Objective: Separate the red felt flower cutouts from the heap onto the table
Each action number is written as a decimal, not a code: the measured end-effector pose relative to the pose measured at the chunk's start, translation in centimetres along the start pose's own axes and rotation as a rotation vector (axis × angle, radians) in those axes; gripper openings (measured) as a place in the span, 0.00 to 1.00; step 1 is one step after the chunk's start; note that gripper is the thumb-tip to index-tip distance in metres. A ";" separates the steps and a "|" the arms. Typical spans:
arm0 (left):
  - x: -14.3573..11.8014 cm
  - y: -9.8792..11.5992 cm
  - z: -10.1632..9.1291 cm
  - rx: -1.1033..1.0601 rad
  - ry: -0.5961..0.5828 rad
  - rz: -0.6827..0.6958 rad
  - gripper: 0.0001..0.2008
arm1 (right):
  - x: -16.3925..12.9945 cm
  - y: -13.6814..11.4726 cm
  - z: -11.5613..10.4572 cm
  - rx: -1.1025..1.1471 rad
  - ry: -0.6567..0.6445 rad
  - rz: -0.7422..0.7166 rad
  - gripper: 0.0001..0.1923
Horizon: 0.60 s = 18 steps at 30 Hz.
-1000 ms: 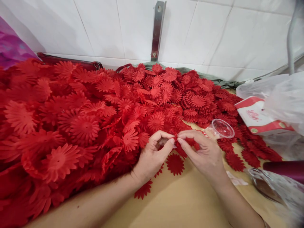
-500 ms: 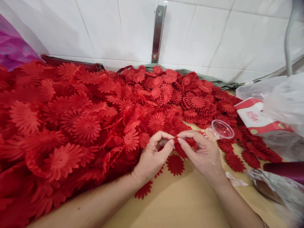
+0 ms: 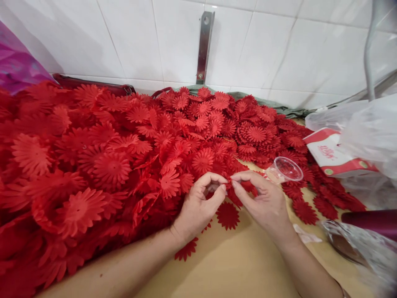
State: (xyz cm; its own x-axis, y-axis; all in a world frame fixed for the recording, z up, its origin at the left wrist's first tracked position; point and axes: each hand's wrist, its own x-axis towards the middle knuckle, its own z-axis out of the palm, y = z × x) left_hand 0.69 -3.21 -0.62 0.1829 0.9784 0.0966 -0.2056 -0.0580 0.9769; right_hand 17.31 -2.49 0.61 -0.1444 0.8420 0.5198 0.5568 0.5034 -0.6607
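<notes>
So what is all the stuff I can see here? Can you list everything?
red daisy-shaped fabric flower cutouts: too many to count, red, heaped across the left and middle of the table
single flat red flower cutout: one, red, on the table below the hands
clear plastic cup: one, see-through, tipped on its side right of the hands
red-and-white carton: one, at the right
clear plastic bags: several, right edge
metal bracket: one, silver, on the white tiled wall
tan table: one, bare near the front
left hand: pinching a small red piece
right hand: pinching the same piece
</notes>
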 end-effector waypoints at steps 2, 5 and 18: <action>0.0 -0.1 0.0 0.008 -0.003 0.001 0.05 | 0.0 -0.1 0.0 -0.021 0.004 -0.009 0.04; 0.0 -0.2 0.0 0.007 -0.013 -0.001 0.05 | -0.1 0.0 0.1 -0.031 0.014 0.000 0.04; 0.4 0.0 -0.2 0.005 0.187 -0.063 0.04 | 0.2 2.3 0.3 0.602 0.212 0.401 0.05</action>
State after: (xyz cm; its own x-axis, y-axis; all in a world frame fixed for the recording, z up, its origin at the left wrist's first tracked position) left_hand 0.53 -2.77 -0.66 0.0139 0.9999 -0.0015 -0.1946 0.0042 0.9809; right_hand 18.33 -1.12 -1.02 0.1696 0.9584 0.2295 -0.0188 0.2360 -0.9716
